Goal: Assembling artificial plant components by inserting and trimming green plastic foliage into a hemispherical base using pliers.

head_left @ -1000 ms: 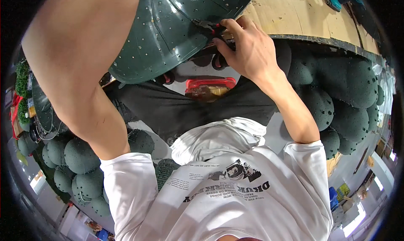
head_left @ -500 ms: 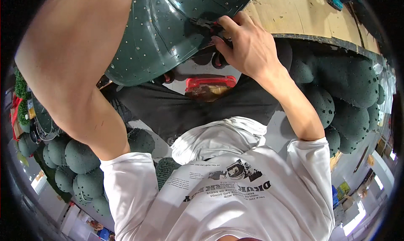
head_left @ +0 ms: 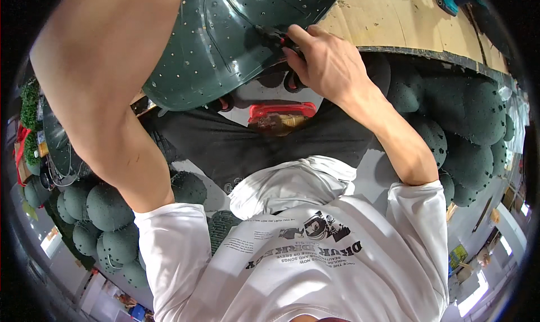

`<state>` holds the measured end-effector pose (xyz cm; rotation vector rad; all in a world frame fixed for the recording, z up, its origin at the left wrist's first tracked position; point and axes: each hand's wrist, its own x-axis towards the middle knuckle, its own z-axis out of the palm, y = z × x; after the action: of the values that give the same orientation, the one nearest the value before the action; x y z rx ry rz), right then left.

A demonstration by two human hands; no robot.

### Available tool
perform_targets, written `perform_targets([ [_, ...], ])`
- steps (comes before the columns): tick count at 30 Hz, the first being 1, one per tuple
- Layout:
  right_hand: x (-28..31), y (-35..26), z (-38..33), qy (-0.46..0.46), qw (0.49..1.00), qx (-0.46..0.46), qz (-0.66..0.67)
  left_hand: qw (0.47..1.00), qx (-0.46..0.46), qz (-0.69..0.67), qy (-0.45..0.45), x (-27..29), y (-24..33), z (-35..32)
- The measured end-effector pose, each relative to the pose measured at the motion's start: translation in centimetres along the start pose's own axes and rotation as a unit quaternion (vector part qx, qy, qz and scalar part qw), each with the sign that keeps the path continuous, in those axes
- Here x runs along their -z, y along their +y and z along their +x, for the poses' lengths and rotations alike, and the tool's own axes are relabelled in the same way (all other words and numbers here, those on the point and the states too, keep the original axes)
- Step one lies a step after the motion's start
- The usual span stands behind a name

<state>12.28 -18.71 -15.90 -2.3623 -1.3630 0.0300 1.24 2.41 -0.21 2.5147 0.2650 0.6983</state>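
A large, curved dark green plastic shell (head_left: 197, 63), dotted with small holes, lies over the near edge of the table. My right hand (head_left: 333, 63) is closed around pliers with red and black handles (head_left: 284, 39). Their dark jaws reach over the shell's inner surface close to its right rim; the tips are hard to make out. From the lower left, my left forearm rises past the shell's left side and runs out at the upper edge, so my left hand is out of sight.
A wooden tabletop (head_left: 388, 18) spans the upper right, with a teal power tool (head_left: 446, 0) on it. Dark green rounded pieces are piled at the right (head_left: 467, 108) and left (head_left: 109, 209). A red-edged object (head_left: 281, 109) lies on the floor between my legs.
My right hand has shifted slightly with the pliers, whose jaws now show less. My left forearm has moved a little to the right.
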Motion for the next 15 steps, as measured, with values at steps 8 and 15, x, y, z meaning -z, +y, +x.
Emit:
perform_targets([
  [8,1.5,-0.9,-1.9,-0.097,0.957,-0.098,0.255,1.000,-0.004,0.020,0.003,-0.2,0.9,0.1],
  [15,1.0,0.8,-1.4,0.090,0.995,-0.034,0.037,0.999,0.001,0.037,0.005,0.0,1.3,0.3],
])
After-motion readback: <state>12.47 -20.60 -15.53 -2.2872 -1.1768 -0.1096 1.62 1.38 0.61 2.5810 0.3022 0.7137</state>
